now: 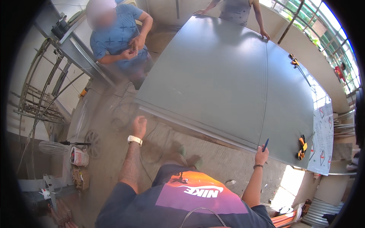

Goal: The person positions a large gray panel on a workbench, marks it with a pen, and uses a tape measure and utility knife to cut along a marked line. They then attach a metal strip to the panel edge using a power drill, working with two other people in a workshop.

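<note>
A large flat grey sheet [205, 76] lies before me, with a thin dark line running across its right part from the far edge to the near one. At its near edge, by the end of that line, my right hand [261, 155] is closed around a blue pen [266, 143] pointing upward. My left hand [139, 127], below the sheet's near left corner, has its fingers curled in. Whether anything sits inside those fingers is hidden. Two orange-and-black clamps lie on the right part: a near clamp [302, 147] and a far bar clamp [294, 62].
A co-worker in a blue shirt [116, 38] is at the far left; another person [237, 11] has both hands on the sheet's far edge. Printed film [323, 140] shows at the right. A fan [53, 148], cables and a sack [79, 156] are on the left.
</note>
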A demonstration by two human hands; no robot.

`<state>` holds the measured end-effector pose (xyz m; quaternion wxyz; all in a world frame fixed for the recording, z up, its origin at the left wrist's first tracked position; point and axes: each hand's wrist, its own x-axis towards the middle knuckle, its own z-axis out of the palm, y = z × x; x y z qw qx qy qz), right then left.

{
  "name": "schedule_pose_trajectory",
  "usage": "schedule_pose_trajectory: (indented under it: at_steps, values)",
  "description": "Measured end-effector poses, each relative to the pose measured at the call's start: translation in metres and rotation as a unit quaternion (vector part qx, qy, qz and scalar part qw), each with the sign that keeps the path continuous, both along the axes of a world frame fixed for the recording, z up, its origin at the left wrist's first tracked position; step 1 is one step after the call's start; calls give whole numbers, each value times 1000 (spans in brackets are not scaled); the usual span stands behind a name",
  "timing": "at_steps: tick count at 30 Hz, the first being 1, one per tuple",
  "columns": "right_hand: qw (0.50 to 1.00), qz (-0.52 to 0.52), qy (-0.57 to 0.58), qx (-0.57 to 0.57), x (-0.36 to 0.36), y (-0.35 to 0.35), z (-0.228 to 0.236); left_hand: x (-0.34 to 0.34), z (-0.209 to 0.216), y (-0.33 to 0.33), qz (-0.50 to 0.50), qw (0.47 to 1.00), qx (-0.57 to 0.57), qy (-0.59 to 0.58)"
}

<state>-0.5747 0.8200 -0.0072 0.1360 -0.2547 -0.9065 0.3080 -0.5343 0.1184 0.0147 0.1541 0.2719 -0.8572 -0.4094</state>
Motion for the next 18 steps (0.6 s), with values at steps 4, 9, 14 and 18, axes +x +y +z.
schedule_pose_trajectory:
  at_steps: [4, 9, 14, 18]
  values:
    - [994, 2, -68, 90, -45, 9, 7, -61, -7, -70, 85, 995, -21, 51]
    - [991, -29, -126, 28, -72, -3, 1, -105, -68, -146, 138, 990, 34, 11]
    - [996, -76, -48, 11, -77, -4, -10, -89, -142, -106, 267, 955, 119, 53]
    - [992, -89, -88, -17, -75, 9, -18, -15, -191, -28, 207, 884, 387, -160]
